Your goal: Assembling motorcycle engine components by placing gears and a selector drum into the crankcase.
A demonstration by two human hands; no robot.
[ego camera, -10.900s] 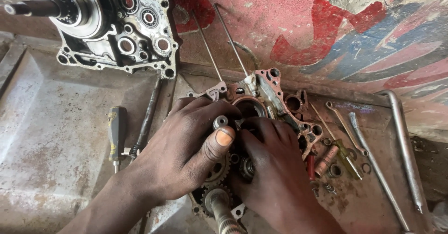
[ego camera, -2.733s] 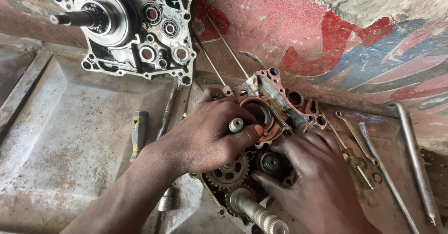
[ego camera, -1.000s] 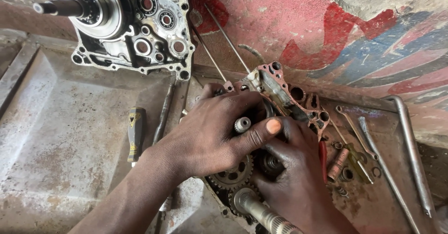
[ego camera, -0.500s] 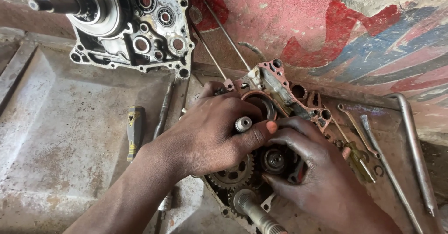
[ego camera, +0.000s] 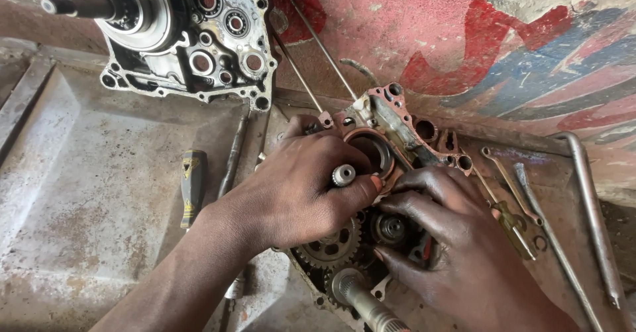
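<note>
Left hand (ego camera: 298, 186) grips splined shaft (ego camera: 343, 174); right hand (ego camera: 457, 239), grip narrow, covers gears (ego camera: 329, 246) in crankcase half (ego camera: 397, 117); screwdriver (ego camera: 192, 186) left.

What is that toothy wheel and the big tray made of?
The gear looks like steel: dull grey, oily, with sharply cut teeth. The tray seems to be sheet metal, probably steel, with worn grey patches and brownish rust-like stains.

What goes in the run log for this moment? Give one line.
left hand: gripped around small splined shaft | right hand: fingers on gear cluster | engine case half: flat in metal tray
</note>
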